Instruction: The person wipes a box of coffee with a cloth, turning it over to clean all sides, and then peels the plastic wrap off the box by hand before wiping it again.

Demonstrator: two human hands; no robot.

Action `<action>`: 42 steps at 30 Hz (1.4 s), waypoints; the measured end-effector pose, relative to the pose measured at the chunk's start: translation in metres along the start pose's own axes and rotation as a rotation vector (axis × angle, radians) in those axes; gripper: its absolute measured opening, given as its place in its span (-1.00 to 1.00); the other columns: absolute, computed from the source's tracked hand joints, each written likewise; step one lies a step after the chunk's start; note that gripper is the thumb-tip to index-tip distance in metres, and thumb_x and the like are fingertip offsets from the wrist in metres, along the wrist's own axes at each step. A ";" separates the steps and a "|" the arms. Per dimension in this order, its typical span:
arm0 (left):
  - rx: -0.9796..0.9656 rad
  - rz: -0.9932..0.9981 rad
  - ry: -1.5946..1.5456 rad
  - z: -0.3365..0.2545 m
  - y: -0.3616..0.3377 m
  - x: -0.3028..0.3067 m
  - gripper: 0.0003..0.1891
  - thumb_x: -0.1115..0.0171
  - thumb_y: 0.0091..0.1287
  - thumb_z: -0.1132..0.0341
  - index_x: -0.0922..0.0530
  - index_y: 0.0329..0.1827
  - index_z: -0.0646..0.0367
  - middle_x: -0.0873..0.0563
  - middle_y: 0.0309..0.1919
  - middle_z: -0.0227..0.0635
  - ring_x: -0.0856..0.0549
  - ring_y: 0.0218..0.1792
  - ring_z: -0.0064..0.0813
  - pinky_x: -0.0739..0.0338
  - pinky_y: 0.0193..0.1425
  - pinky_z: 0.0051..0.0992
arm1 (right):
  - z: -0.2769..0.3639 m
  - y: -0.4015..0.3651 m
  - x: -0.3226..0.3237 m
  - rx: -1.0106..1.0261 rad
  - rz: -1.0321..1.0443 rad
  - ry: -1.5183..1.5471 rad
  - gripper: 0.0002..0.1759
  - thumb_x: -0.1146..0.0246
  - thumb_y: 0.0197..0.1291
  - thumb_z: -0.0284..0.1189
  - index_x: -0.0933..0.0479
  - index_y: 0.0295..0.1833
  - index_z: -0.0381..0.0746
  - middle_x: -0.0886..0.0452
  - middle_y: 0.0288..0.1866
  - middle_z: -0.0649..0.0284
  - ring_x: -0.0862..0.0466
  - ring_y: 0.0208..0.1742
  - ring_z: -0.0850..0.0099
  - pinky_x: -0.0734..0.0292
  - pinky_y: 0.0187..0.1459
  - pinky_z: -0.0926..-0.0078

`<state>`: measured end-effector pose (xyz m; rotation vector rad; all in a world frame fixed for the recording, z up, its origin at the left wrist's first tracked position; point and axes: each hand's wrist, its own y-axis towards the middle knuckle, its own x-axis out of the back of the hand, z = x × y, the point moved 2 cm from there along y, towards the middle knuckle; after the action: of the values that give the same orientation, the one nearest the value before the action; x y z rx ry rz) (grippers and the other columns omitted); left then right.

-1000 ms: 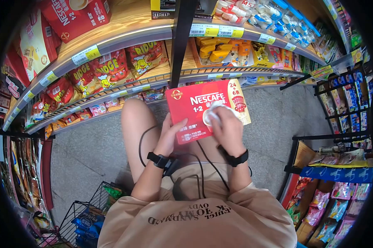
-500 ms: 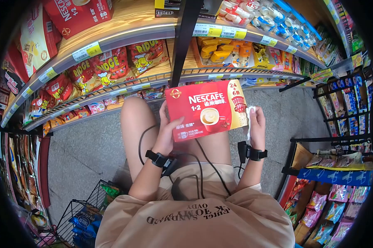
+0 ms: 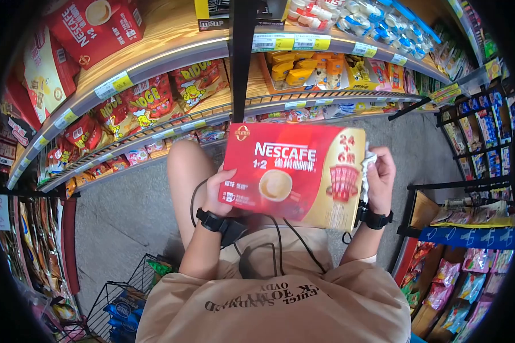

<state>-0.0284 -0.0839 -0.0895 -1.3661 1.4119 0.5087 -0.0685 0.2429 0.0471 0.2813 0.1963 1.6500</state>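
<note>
Nescafe box (image 3: 294, 174) held face-up over lap, between both hands, in shop aisle. Left hand (image 3: 216, 191) grasps left edge, thumb on front, likely steadying it. Right hand (image 3: 380, 174) clenched round white cloth (image 3: 367, 163), pressed against right edge, seemingly for wiping. Snack shelves (image 3: 171, 27) beyond

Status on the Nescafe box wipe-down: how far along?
Done: the front face, which the white cloth rubbed a second ago, is now uncovered. In hand: the left hand grips the Nescafe box by its left edge, and the right hand presses the cloth against its right edge. Left: the back and other edges are hidden, so unverified. The box is not yet on a shelf.
</note>
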 end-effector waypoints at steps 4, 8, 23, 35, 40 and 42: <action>0.146 0.120 -0.123 0.001 -0.006 0.002 -0.40 -0.15 0.27 0.40 -0.33 0.42 0.27 -0.60 0.23 -0.04 -0.63 0.20 -0.17 -0.53 0.30 -0.21 | 0.029 0.013 -0.006 0.045 -0.081 -0.030 -0.81 -0.24 0.42 -0.43 -0.42 -0.01 -0.27 -0.56 -0.20 0.38 -0.51 -0.19 0.69 -0.40 -0.14 0.72; 0.040 0.141 -0.153 0.004 -0.008 0.000 -0.42 -0.14 0.29 0.38 -0.34 0.40 0.30 -0.61 0.21 -0.02 -0.65 0.17 -0.13 -0.54 0.30 -0.18 | 0.030 0.016 -0.030 0.166 -0.219 -0.114 -0.88 -0.19 0.43 -0.51 -0.41 -0.03 -0.28 -0.47 -0.18 0.36 -0.46 -0.15 0.62 -0.38 -0.04 0.64; -0.167 0.158 -0.302 -0.003 -0.006 0.019 -0.44 -0.15 0.36 0.24 -0.35 0.38 0.32 -0.62 0.22 -0.03 -0.63 0.21 -0.12 -0.47 0.37 -0.08 | 0.063 -0.008 -0.059 0.230 0.157 0.042 -0.76 -0.46 0.12 -0.43 -0.53 -0.25 -0.28 -0.52 -0.32 0.27 -0.46 -0.30 0.47 -0.31 -0.24 0.50; -0.266 -0.034 0.026 0.000 -0.011 0.008 -0.34 -0.16 0.25 0.45 -0.24 0.47 0.19 -0.59 0.19 -0.08 -0.64 0.17 -0.18 -0.57 0.27 -0.20 | -0.001 -0.005 -0.039 -0.168 -0.087 -0.154 -0.86 -0.02 0.55 -0.44 -0.41 -0.05 -0.29 -0.54 -0.19 0.38 -0.47 -0.12 0.69 -0.41 -0.06 0.66; -0.323 -0.084 0.131 -0.002 -0.012 -0.004 -0.23 -0.18 0.18 0.46 -0.16 0.53 0.14 -0.54 0.23 -0.13 -0.62 0.19 -0.23 -0.56 0.27 -0.26 | -0.019 -0.012 -0.035 -0.269 -0.104 -0.003 -0.86 -0.02 0.55 -0.43 -0.44 -0.05 -0.27 -0.56 -0.21 0.40 -0.49 -0.16 0.70 -0.42 -0.10 0.67; -0.348 -0.066 0.173 -0.003 -0.012 -0.012 -0.19 -0.19 0.16 0.48 -0.13 0.55 0.13 -0.53 0.24 -0.13 -0.61 0.20 -0.25 -0.56 0.26 -0.28 | -0.032 -0.014 -0.032 -0.271 -0.120 -0.015 -0.86 -0.03 0.54 -0.43 -0.45 -0.05 -0.27 -0.57 -0.21 0.40 -0.50 -0.17 0.69 -0.42 -0.11 0.67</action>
<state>-0.0207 -0.0838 -0.0736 -1.7652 1.4572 0.6262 -0.0622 0.2138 0.0102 0.0738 -0.0227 1.5335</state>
